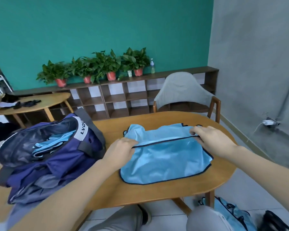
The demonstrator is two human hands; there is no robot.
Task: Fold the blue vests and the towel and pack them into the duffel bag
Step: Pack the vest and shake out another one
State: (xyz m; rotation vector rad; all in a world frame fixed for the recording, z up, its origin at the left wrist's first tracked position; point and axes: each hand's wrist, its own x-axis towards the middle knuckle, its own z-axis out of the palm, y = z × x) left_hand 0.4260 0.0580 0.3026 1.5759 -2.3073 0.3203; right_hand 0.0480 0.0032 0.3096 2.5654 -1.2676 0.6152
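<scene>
Both hands are engaged on one garment: the left hand (pixel 123 145) pinches the near-left end of a dark-trimmed folded edge, and the right hand (pixel 212 139) pinches the same edge at its far-right end, fingers curled over the fabric. The blue vest (pixel 163 160) lies flat on the tabletop (pixel 157 194), directly ahead of the person, with the held edge running across its middle from lower left to upper right. That edge is the vest's long axis at present; the hands sit at its two ends, roughly equally placed, so neither is nearer to the work. The lower portion of the vest spreads toward the person, the upper portion with its shoulder openings lies beyond the hands. Judgement: the fold is partly made, and the next move will likely carry this edge across the vest's short direction, either away or toward the body. The duffel bag (pixel 48 152) stands open on the tabletop's left, just beside the left hand, with light blue fabric visible inside. More blue fabric (pixel 230 212) lies on the floor at lower right. No towel can be identified.
</scene>
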